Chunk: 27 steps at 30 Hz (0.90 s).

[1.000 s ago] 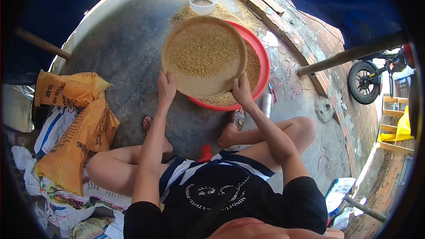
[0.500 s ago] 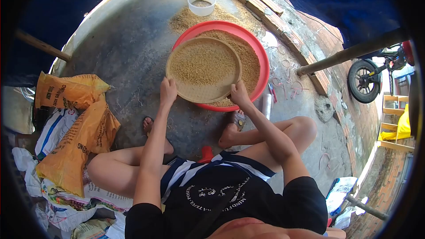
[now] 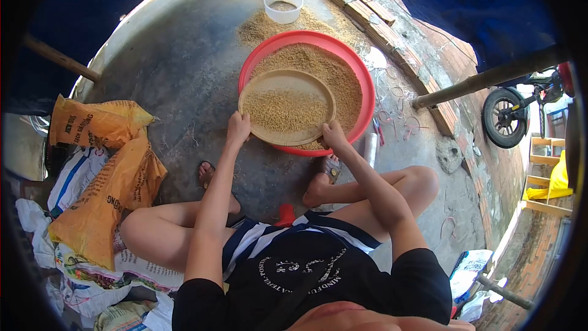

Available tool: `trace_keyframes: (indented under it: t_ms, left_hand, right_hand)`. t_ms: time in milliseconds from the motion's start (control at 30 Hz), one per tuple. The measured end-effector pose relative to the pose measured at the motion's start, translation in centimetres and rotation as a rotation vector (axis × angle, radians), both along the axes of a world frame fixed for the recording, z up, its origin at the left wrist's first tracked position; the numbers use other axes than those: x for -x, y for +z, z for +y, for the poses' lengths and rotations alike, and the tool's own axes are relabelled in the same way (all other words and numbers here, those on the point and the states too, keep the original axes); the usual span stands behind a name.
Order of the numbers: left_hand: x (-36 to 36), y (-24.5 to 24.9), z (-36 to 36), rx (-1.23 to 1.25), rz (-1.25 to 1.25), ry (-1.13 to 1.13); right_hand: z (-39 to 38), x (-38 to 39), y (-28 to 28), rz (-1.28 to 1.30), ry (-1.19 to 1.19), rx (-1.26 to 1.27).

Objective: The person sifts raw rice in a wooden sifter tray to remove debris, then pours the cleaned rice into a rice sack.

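A round, shallow winnowing tray [image 3: 286,81] is held up over a wide red basin [image 3: 367,79]. Its left rim is in the grip of my left hand [image 3: 239,127], and my right hand [image 3: 334,135] grips the lower right rim. Golden grain [image 3: 285,110], which looks like unhusked rice, lies across the near and middle part of the tray. More of the same grain [image 3: 340,64] fills the basin beneath, partly hidden by the tray.
Behind the basin a white tub [image 3: 283,15] stands in a heap of grain or husks [image 3: 252,29]. Orange sacks [image 3: 98,193] lie at my left. A plastic roll [image 3: 370,150] and pliers [image 3: 378,130] are right of the basin. A wooden pole [image 3: 484,87] slants in from the right.
The tray's far edge has come nearer to me, baring more of the basin's grain behind it. Grain in the tray has shifted toward me, leaving a bare strip at the far side.
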<state>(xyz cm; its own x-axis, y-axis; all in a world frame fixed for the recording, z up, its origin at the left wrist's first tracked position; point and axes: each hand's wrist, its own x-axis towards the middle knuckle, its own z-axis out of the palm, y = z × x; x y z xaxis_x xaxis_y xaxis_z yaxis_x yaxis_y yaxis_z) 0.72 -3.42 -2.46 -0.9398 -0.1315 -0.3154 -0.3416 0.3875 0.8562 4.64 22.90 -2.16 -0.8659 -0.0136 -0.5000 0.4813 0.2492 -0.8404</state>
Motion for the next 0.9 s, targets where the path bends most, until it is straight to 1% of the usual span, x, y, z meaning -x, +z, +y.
trace_keyframes:
  t_ms: [33, 67, 133, 167, 200, 233, 300, 333, 367, 433, 467, 500, 533, 567, 600, 633, 667, 733, 767, 800, 833, 900]
  left_hand:
    - [-0.1, 0.4, 0.0, -0.001, 0.001, -0.003]
    - [-0.1, 0.9, -0.3, 0.0, 0.004, -0.004]
    - [0.2, 2.0, -0.5, 0.003, 0.015, -0.013]
    - [0.6, 2.3, -0.8, 0.133, 0.354, -0.005]
    - [1.0, 2.6, -0.9, 0.259, 0.697, 0.008]
    - [0.8, 4.8, -0.4, 0.255, 0.709, 0.008]
    - [-0.1, 8.3, 0.3, 0.023, 0.693, 0.077]
    - [0.2, 7.8, 0.1, 0.026, 0.689, 0.081]
    - [0.6, 6.6, 0.0, 0.072, 0.727, 0.057]
    - [0.6, 4.5, -0.4, 0.124, 0.753, 0.041]
    - [0.5, 3.6, -0.5, 0.069, 0.445, 0.027]
    - [0.2, 2.6, -0.6, 0.009, 0.135, 0.013]
    - [-0.1, 1.6, -0.7, 0.009, 0.127, 0.019]
    - [-0.2, 0.6, -0.7, 0.006, 0.06, -0.006]
    - [-0.4, 0.4, -0.7, 0.003, -0.008, -0.034]
    - [-0.4, 0.3, -0.9, 0.005, -0.009, -0.038]
    - [-0.2, 0.3, -1.1, 0.017, -0.021, -0.043]
    - [0.3, 1.9, -0.9, 0.026, -0.024, -0.062]
    - [0.7, 2.9, -0.8, 0.037, 0.076, -0.074]
    - [0.9, 3.6, -0.5, 0.046, 0.175, -0.084]
    - [1.6, 3.3, -0.3, 0.04, 0.177, -0.094]
    - [2.8, 2.7, 0.0, 0.037, 0.525, -0.106]
  right_hand:
    - [0.0, -0.1, 0.0, -0.038, -0.01, 0.063]
    - [-0.1, 0.0, 0.0, -0.037, -0.013, 0.064]
    - [-0.6, 0.2, 1.3, 0.131, -0.09, 0.002]
    - [-0.9, 0.3, 1.8, 0.14, -0.096, 0.002]
    - [-1.3, 0.4, 2.2, 0.423, -0.133, -0.1]
    - [-1.4, 0.7, 2.7, 0.706, -0.168, -0.203]
    - [-1.6, 1.4, 3.5, 0.751, -0.18, -0.185]
    - [-1.7, 1.5, 3.5, 0.779, -0.188, -0.164]
    - [-1.7, 1.4, 2.9, 0.769, -0.181, -0.16]
    - [-1.7, 1.3, 1.6, 0.463, -0.192, -0.067]
    - [-1.7, 0.9, 1.3, 0.456, -0.183, -0.065]
    - [-1.7, 0.3, 1.5, 0.258, -0.149, 0.003]
    - [-1.7, -0.2, 1.5, 0.063, -0.116, 0.069]
    - [-1.6, -0.7, 1.2, 0.058, -0.112, 0.069]
    - [-1.5, -1.3, 0.8, -0.06, -0.086, 0.088]
    - [-1.5, -1.6, 0.5, -0.175, -0.063, 0.109]
    - [-1.5, -1.9, 0.3, -0.173, -0.071, 0.112]
    - [-2.0, -2.0, 1.3, -0.16, -0.136, 0.141]
    - [-2.2, -2.0, 2.0, -0.154, -0.147, 0.139]
    - [-2.6, -2.0, 3.0, 0.088, -0.239, 0.147]
    - [-2.8, -2.1, 3.5, 0.33, -0.327, 0.151]
    - [-2.6, -2.1, 3.7, 0.337, -0.357, 0.127]
